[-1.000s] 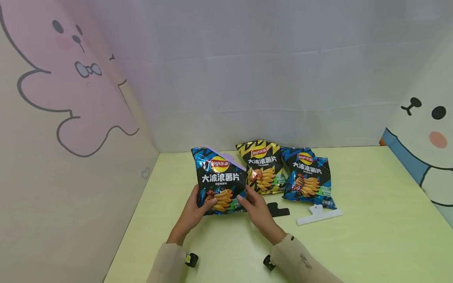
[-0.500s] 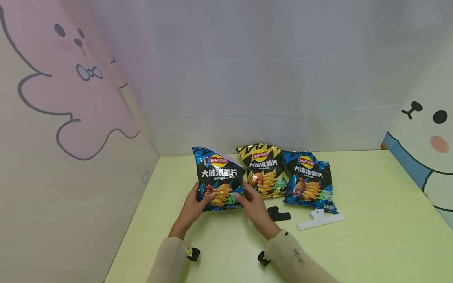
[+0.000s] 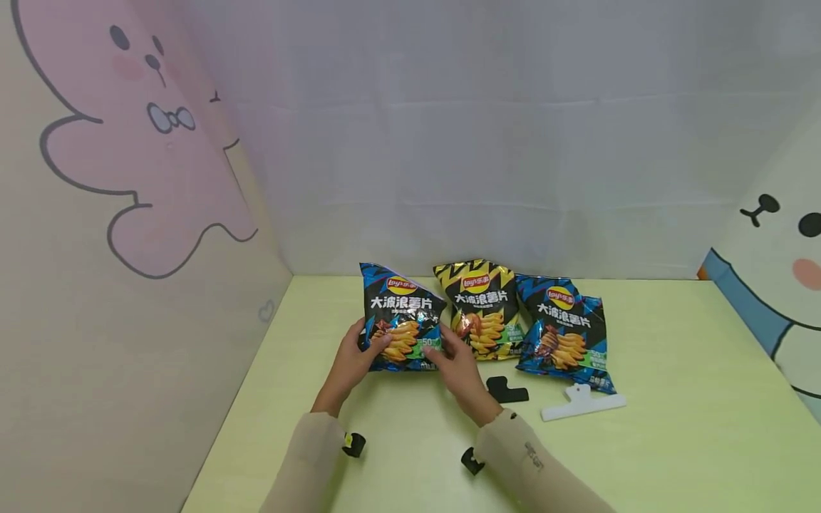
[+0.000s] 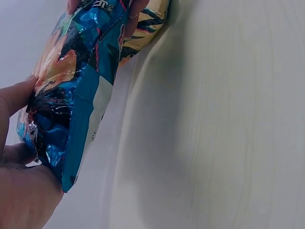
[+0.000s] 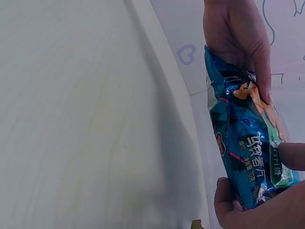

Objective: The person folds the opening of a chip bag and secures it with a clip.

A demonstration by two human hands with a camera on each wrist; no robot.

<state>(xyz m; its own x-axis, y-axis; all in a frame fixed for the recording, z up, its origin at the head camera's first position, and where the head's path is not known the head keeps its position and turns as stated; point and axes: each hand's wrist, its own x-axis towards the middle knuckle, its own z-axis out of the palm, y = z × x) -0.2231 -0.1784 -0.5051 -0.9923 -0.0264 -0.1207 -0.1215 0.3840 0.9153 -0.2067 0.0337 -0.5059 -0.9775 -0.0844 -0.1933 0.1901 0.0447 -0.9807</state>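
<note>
Both hands hold a blue and black bag of Lay's potato chips upright above the table, left of the other bags. My left hand grips its lower left side, thumb on the front; in the left wrist view the left thumb and palm clasp the crimped bottom corner. The right hand grips the lower right side, also thumb on the front; the right wrist view shows the right hand with fingers behind the chip bag. The bag's back is hidden in the head view.
Right of the held bag stand a yellow and black chip bag and another blue one, with more blue packaging just behind it. A black clip and a white clip lie on the pale yellow table in front.
Both hands have moved the held bag slightly away and to the right, raising its lower edge in view. The purple strip behind its top corner is now mostly hidden. Nearby bags and clips stay put.
</note>
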